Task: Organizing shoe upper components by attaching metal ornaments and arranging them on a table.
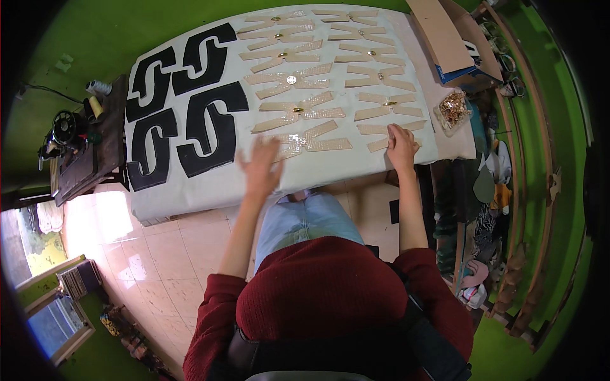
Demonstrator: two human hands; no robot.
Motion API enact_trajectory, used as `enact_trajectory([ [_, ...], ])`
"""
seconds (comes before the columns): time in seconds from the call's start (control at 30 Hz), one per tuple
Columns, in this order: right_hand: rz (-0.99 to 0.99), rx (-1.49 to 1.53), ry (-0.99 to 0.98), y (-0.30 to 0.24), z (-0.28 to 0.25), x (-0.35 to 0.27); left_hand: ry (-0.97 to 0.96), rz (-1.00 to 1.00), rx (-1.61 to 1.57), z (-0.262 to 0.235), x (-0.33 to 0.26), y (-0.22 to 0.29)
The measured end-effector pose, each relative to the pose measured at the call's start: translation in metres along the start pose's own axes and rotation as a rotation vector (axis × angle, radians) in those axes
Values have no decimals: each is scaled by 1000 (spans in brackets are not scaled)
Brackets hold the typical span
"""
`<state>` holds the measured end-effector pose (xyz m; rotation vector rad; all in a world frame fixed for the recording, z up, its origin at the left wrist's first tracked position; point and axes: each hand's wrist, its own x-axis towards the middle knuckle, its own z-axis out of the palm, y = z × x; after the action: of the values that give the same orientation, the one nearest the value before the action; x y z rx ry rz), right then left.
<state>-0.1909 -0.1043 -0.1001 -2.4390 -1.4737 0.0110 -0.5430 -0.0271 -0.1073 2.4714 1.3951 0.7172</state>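
Observation:
Rows of beige X-shaped strap pieces [298, 109] lie on the pale table cover, most with a small gold or shiny ornament at the crossing. My left hand [260, 166], slightly blurred, hovers with fingers spread at the left end of the nearest left-row strap piece [321, 135]. My right hand [401, 147] is closed, its fingertips pinched over the middle of the nearest right-row strap piece [375, 145]. Whatever those fingertips hold is hidden. Beside the right row stands a clear container [452, 113] of small gold ornaments.
Several black S-shaped cutouts [213, 127] cover the table's left part. An open cardboard box [454, 44] sits at the far right corner. On the left is a sewing machine [67, 130] with thread spools. A wooden rack [518, 159] with assorted goods lines the right wall.

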Motion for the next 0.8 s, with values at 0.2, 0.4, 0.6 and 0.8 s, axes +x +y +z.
enact_trajectory([
  [0.2, -70, -95, -109, 4, -6, 2, -216, 34, -56, 46, 16, 39],
  [0.4, -115, -100, -146, 13, -23, 16, -234, 27, 28, 51, 23, 42],
  [0.6, -308, -82, -149, 22, -37, 26, -214, 34, -23, 24, 39, 57],
  [0.8, -456, 124, -199, 40, -74, 53, -406, -31, -351, 4, 76, 76],
])
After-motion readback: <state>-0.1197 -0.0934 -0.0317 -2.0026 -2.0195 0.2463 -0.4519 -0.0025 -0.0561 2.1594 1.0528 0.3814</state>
